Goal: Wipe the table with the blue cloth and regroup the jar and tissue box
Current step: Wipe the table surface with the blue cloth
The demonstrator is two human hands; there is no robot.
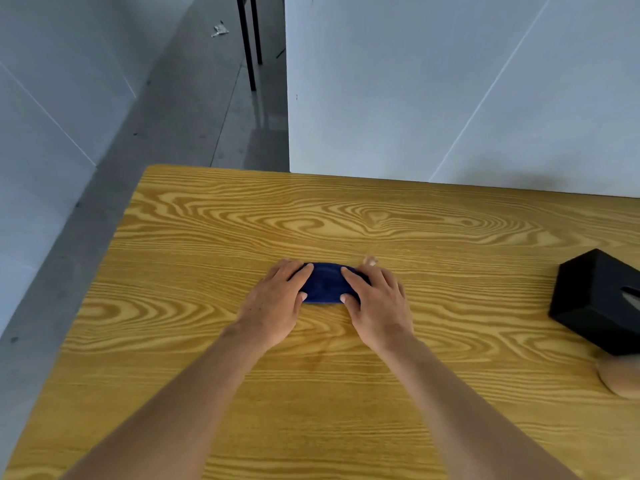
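Note:
A dark blue cloth (325, 284), folded small, lies on the wooden table (207, 237) near its middle. My left hand (277, 303) presses on the cloth's left end and my right hand (375, 303) on its right end, fingers spread flat over it. A black tissue box (595, 299) stands at the right edge of the view. Just in front of it a tan rounded object (620, 379), possibly the jar's lid, is cut off by the frame. A small pale speck (370, 260) lies on the table just beyond my right hand.
The table's far edge meets a white wall (450, 98) on the right. On the left, the table's side edge drops to a grey floor (194, 116) with black furniture legs (249, 43) farther back.

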